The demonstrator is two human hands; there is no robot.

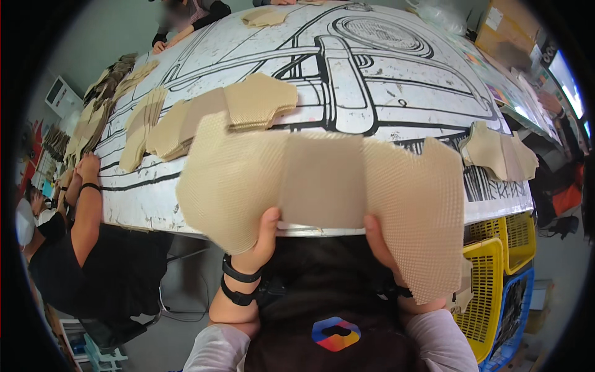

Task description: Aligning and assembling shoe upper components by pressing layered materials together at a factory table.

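Observation:
A large beige mesh-textured fabric panel (pixel 414 204) with a smooth grey-brown band across its middle is held up before me, over the table's near edge. My left hand (pixel 263 232) grips its lower edge just left of the band, thumb in front and fingers hidden behind. On the other side of the band, my right hand (pixel 379 239) pinches the same edge, its fingers also behind the panel. Just beyond lies a stack of similar beige panels (pixel 260 99), partly covered by the held one. Black bands circle both wrists.
The white table (pixel 427 93) has black line drawings. Another panel stack (pixel 501 152) lies at its right edge, more panels (pixel 144 124) at the left. Yellow crates (pixel 486 297) and a blue crate (pixel 517 316) stand lower right. Other people work along the left and far sides.

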